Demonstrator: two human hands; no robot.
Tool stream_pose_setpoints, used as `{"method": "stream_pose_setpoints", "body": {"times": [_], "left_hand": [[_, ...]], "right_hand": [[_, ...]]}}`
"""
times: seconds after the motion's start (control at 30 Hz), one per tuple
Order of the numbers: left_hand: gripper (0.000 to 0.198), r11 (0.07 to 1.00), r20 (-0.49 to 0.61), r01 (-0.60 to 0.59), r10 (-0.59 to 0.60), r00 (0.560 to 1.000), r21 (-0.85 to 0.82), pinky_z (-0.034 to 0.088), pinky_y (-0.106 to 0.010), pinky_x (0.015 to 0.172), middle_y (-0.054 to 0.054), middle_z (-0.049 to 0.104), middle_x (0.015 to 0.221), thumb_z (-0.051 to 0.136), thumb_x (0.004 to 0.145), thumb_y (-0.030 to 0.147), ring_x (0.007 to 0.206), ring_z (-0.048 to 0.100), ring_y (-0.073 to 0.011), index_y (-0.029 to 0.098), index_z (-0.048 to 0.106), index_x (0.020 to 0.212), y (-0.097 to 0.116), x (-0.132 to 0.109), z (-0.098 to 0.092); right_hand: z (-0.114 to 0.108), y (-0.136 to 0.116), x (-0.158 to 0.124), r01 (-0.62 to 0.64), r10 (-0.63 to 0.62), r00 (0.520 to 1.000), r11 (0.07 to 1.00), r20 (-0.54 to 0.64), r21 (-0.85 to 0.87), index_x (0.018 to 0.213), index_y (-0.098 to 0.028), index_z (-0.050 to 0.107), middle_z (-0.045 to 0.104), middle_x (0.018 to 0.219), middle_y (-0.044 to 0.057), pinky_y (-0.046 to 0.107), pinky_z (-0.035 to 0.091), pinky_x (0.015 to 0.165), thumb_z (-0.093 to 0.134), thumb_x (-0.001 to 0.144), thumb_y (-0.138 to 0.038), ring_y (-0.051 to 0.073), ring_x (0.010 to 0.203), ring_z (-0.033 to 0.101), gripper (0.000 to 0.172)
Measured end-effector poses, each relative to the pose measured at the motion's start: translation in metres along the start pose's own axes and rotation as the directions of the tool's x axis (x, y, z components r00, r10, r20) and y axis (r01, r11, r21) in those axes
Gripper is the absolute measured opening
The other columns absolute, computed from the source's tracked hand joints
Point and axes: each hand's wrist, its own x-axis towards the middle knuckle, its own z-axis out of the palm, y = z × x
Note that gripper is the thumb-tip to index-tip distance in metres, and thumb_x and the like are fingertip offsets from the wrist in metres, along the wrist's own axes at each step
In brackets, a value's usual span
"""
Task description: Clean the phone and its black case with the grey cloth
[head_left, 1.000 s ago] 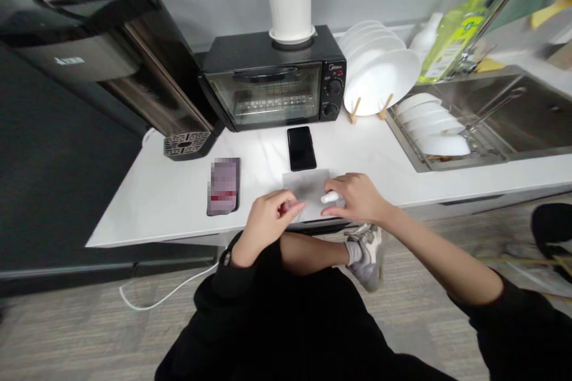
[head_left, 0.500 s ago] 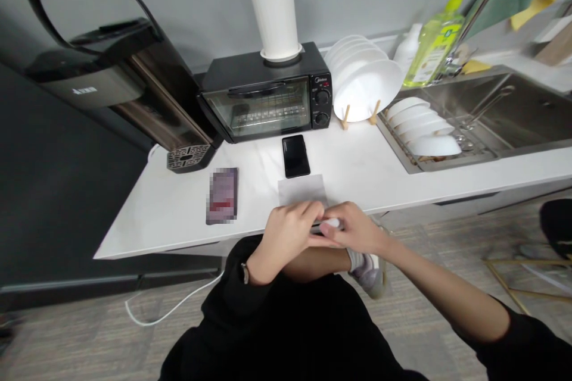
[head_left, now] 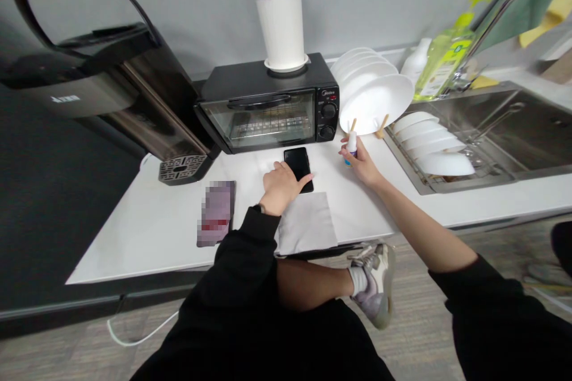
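Observation:
On the white counter lies a black smartphone (head_left: 298,160), screen up. My left hand (head_left: 280,186) is over its lower left side, with the thumb stretched across the lower part and the fingers by the left edge; whether it presses on the phone I cannot tell. A small spray bottle (head_left: 351,143) with a white top and a blue-purple label stands upright in my right hand (head_left: 363,164), fingers wrapped round it. The grey cloth (head_left: 308,225) is spread flat below the phone, near the counter's front edge.
A purple pixelated packet (head_left: 216,214) lies to the left. Behind are a black drink machine (head_left: 147,113), a toaster oven (head_left: 263,113) with a utensil holder (head_left: 282,30) on top, and white plates (head_left: 378,101) in a rack. The sink (head_left: 527,131) is at right.
My hands have parted from the counter's front edge. The left has moved forward to the phone; the right has carried the spray bottle forward and right. The grey cloth now shows more fully.

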Motion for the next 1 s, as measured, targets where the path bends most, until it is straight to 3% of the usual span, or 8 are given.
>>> {"method": "stream_pose_setpoints", "body": {"times": [0.1,0.23,0.37,0.47,0.57,0.63,0.83,1.0], "left_hand": [[0.094,1.000,0.056,0.025,-0.026,0.998,0.013,0.053,-0.043,0.090,-0.036,0.063,0.130,0.049,0.092,0.079,0.112,0.069,-0.0429,-0.005,0.056,0.135,0.006,0.018,0.000],[0.085,1.000,0.128,0.004,-0.005,0.992,0.008,0.052,-0.045,0.097,-0.031,0.066,0.130,0.065,0.083,0.071,0.119,0.066,-0.0431,0.002,0.061,0.131,-0.007,0.028,-0.006],[0.076,1.000,0.053,-0.003,0.004,0.999,-0.019,0.052,-0.047,0.099,-0.031,0.061,0.138,0.064,0.086,0.065,0.132,0.056,-0.0442,0.004,0.060,0.131,-0.023,0.023,-0.006],[0.076,0.997,-0.051,-0.021,0.017,0.999,-0.069,0.052,-0.046,0.100,-0.029,0.062,0.136,0.063,0.088,0.066,0.133,0.054,-0.0427,0.004,0.057,0.130,-0.033,0.019,0.003],[0.073,0.985,-0.109,-0.099,0.084,0.990,-0.138,0.055,-0.038,0.091,-0.021,0.071,0.121,0.072,0.083,0.061,0.115,0.068,-0.0355,0.009,0.054,0.131,-0.045,0.018,0.011],[0.076,0.968,-0.145,-0.179,0.154,0.977,-0.175,0.056,-0.037,0.085,-0.016,0.075,0.113,0.076,0.080,0.057,0.103,0.073,-0.0321,0.012,0.050,0.135,-0.054,0.017,0.014],[0.066,0.906,-0.314,-0.386,0.320,0.894,-0.176,0.048,-0.040,0.108,-0.013,0.069,0.132,0.078,0.081,0.043,0.125,0.065,-0.0316,0.018,0.054,0.137,-0.065,0.009,0.011],[0.066,0.901,-0.376,-0.406,0.327,0.867,-0.153,0.049,-0.042,0.104,-0.014,0.070,0.126,0.076,0.082,0.045,0.119,0.065,-0.0332,0.016,0.054,0.138,-0.060,0.005,0.016]], "right_hand": [[0.001,0.010,-0.004,-0.010,0.010,1.000,1.000,-0.010,-0.016,0.129,-0.032,0.044,0.070,0.108,0.004,0.038,0.053,0.078,0.066,0.087,-0.066,0.020,0.081,0.058,0.058],[-0.001,0.015,-0.011,-0.044,0.038,0.995,0.997,-0.089,-0.059,0.136,-0.031,0.037,0.071,0.119,0.009,0.047,0.053,0.092,0.070,0.085,-0.062,0.023,0.091,0.062,0.068],[0.002,-0.003,-0.033,-0.043,0.014,0.962,0.994,-0.272,-0.101,0.142,-0.031,0.031,0.055,0.142,0.014,0.057,0.045,0.107,0.081,0.075,-0.053,0.030,0.119,0.058,0.086],[0.015,-0.031,-0.067,-0.003,-0.051,0.909,0.992,-0.413,-0.129,0.142,-0.031,0.032,0.043,0.150,0.015,0.062,0.034,0.117,0.066,0.089,-0.045,0.031,0.130,0.050,0.065],[0.034,-0.055,-0.094,0.049,-0.080,0.953,0.993,-0.293,-0.109,0.119,-0.028,0.056,0.061,0.123,0.010,0.053,0.045,0.110,0.061,0.094,-0.039,0.027,0.114,0.059,0.028],[0.045,-0.063,-0.094,0.059,-0.071,0.985,0.995,-0.157,-0.075,0.105,-0.027,0.065,0.068,0.108,0.007,0.049,0.050,0.105,0.064,0.093,-0.039,0.027,0.105,0.063,0.018],[0.068,-0.045,-0.022,-0.054,0.060,0.996,0.994,-0.064,0.094,0.119,-0.028,0.065,0.069,0.130,0.009,0.049,0.046,0.111,0.072,0.083,-0.062,0.028,0.125,0.060,0.050],[0.087,-0.021,0.019,-0.239,0.222,0.971,0.926,0.093,0.291,0.088,-0.024,0.070,0.077,0.085,0.004,0.042,0.058,0.089,0.066,0.076,-0.082,0.027,0.099,0.072,0.060]]}}
